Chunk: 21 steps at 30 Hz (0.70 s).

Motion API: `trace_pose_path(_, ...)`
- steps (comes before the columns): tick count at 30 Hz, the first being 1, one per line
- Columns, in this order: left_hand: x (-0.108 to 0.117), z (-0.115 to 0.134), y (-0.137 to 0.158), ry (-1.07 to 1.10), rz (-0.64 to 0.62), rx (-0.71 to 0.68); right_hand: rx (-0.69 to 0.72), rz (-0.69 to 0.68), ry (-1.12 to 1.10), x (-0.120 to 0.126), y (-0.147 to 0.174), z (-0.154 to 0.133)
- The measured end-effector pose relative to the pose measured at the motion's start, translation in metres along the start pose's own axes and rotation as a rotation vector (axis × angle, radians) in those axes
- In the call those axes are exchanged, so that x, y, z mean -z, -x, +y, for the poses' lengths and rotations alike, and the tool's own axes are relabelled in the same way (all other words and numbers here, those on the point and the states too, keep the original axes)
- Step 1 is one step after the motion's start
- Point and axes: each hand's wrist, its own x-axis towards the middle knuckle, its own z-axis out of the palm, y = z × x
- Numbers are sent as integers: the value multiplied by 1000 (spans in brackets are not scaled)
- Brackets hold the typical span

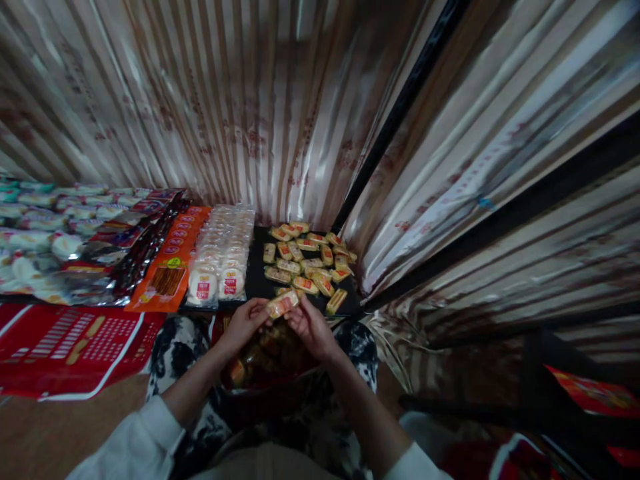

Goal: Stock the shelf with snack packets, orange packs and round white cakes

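Note:
A small wrapped snack pack [283, 305], yellowish with a red label, is held between both hands above my lap. My left hand [249, 323] pinches its left end. Its right end is in the fingers of my right hand [311, 325]. Just below the hands, between my knees, sits a red bag [300, 379] with more yellow-wrapped packs [260, 357] in it, dim and partly hidden. Right behind the held pack, loose packs of the same look [305, 285] lie scattered on a black surface [257, 270].
Left of the loose packs stand rows of clear-wrapped white round crackers [231, 283], then an orange snack bag [167, 283], dark shiny packets [125, 267] and white packages [40, 237]. Printed sheeting [225, 100] hangs behind. A black pole [400, 113] slants up at the right. A red printed bag [75, 350] hangs at the front left.

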Motion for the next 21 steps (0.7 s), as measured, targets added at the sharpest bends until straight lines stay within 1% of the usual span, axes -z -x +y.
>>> trace_pose_path(3,-6,4,-5,39,31,22,59,9,78,-1,-1,0)
trace_pose_path(7,-12,12,-10,87,62,16,92,63,218,-2,-9,1)
trace_pose_path(9,-11,18,-13,78,78,14,137,108,277,1,-16,0)
trace_pose_path(12,-3,27,-18,-18,62,7,320,227,449,6,-26,-7)
trace_pose_path(14,5,34,-22,-140,36,-22,464,253,663,8,-29,-17)
trace_pose_path(16,14,43,-27,-309,18,-123,572,199,883,6,-30,-29)
trace_pose_path(18,21,54,-33,-482,16,-271,626,104,1008,1,-32,-38)
trace_pose_path(20,26,66,-40,-593,7,-371,607,16,1035,-4,-36,-42)
trace_pose_path(21,27,71,-44,-620,0,-386,583,-20,1034,-7,-40,-42)
